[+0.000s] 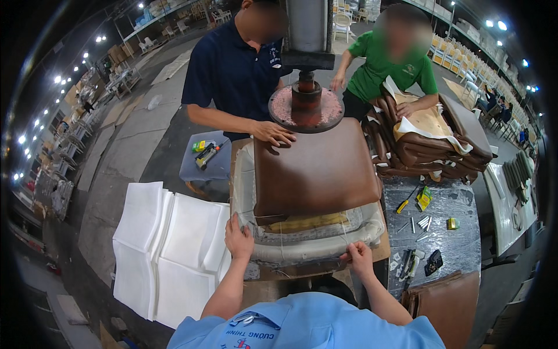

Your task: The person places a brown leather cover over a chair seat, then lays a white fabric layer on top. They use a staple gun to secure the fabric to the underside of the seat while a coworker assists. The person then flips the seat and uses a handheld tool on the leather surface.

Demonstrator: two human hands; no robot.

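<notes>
A brown leather seat cover (317,168) lies over a white foam cushion (308,247) on a work stand, under a round press plate (306,109). My left hand (238,237) grips the cushion's near left corner. At the near right edge, my right hand (358,257) pinches a thin string or the cover's edge; which one is unclear. A person in a dark blue shirt across the stand rests a hand (274,135) flat on the cover's far left corner.
White foam sheets (165,250) are stacked on the floor at left. A pile of brown seat covers (430,142) sits at right, handled by a person in green. A dark side table (442,224) holds a yellow cutter, staples and a stapler. A small stool (208,160) carries tools.
</notes>
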